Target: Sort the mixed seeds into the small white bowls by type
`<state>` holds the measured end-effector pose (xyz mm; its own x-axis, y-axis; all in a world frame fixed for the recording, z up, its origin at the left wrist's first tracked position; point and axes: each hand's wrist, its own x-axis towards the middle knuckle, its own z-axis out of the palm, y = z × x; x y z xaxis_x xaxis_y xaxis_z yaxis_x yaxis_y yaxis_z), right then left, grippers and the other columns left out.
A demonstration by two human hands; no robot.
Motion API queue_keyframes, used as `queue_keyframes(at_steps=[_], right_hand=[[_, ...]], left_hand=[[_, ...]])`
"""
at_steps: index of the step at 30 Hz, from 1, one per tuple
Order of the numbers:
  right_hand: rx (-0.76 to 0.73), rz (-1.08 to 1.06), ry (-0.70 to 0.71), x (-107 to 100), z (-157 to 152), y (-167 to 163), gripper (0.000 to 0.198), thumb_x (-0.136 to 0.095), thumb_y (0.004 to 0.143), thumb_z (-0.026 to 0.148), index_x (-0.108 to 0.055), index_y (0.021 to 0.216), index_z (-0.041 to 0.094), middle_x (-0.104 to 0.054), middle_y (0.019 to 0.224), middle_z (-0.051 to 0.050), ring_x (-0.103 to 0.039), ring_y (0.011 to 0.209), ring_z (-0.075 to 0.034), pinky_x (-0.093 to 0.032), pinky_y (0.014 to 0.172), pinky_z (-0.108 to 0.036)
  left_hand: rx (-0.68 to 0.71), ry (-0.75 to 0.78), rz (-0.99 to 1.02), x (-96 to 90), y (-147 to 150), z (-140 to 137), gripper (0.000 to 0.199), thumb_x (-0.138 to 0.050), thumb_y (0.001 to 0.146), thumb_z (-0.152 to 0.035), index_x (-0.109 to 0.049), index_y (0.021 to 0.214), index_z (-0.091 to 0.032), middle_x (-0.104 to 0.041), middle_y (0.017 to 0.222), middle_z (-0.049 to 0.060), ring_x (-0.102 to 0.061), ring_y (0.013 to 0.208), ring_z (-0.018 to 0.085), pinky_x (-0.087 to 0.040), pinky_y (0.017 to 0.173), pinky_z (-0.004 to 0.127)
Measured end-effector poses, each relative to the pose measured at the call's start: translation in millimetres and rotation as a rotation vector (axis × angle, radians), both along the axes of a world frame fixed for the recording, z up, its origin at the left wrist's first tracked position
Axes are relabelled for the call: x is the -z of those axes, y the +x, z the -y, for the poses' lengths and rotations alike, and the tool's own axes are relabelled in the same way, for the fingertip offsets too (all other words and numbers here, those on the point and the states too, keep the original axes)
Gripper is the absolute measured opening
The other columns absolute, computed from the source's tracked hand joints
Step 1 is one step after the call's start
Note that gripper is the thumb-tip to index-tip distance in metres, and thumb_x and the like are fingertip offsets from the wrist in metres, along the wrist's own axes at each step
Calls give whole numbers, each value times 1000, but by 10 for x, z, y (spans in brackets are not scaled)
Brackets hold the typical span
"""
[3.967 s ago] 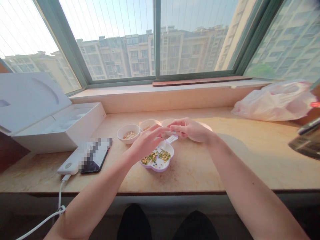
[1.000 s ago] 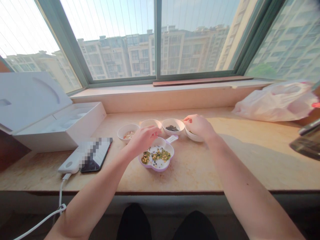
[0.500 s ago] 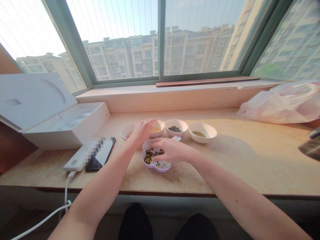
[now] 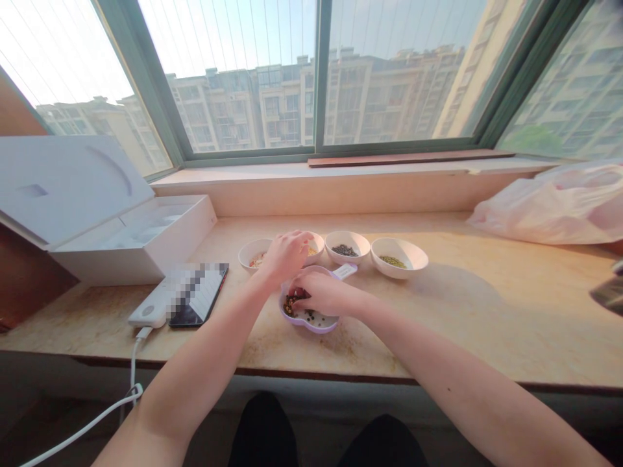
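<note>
A lilac-rimmed, scalloped dish [image 4: 316, 329] with a labelled handle [image 4: 345, 271] holds mixed dark, yellowish and reddish beans [image 4: 311, 316]. My right hand [image 4: 324, 293] reaches down into its left part, thumb and fingers drawn together among the beans; what lies between the fingertips is too small to make out. My left hand [image 4: 291, 253] hovers at the white bowl of yellow grains [image 4: 316, 245], partly covering it. Its fingers are bent together, and their tips are partly hidden. Left of that hand stands a white bowl with pale reddish pieces [image 4: 257, 260].
To the right are a white bowl of dark seeds [image 4: 343, 250] and a white bowl of green beans [image 4: 392, 262]. An open white box [image 4: 131, 250], a power bank [image 4: 148, 310] and a phone [image 4: 187, 320] lie left. A plastic bag [image 4: 549, 207] rests at the far right.
My right hand has dipped lower and further left into the dish, its fingers closing among the beans. The left hand stays by the grain bowl, its fingers more bent. The view has shifted slightly.
</note>
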<state>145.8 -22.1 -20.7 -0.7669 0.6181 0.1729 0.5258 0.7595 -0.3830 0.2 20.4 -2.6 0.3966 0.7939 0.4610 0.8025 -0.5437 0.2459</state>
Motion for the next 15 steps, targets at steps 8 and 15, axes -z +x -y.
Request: queue_keyframes(at_steps=[8,15], right_hand=[[-37,-48,-35,41,-42,50,22,-63,83,10,-81,88,22,-78,93,-5,-67,88,-25,-48,83,-37],[-7,-149,-95,35,-50,148,27,-63,79,4,-79,87,25,-79,93,-4,-70,91,-28,-52,82,-38]], left_hand=[[-23,-16,16,-8,12,29,37,-50,94,-12,-72,122,-21,-76,118,6,-71,104,22,-54,98,34],[-24,-33,26,1,-18,21,39,-50,93,-11,-71,124,-22,-75,120,6,-71,104,22,-54,99,35]])
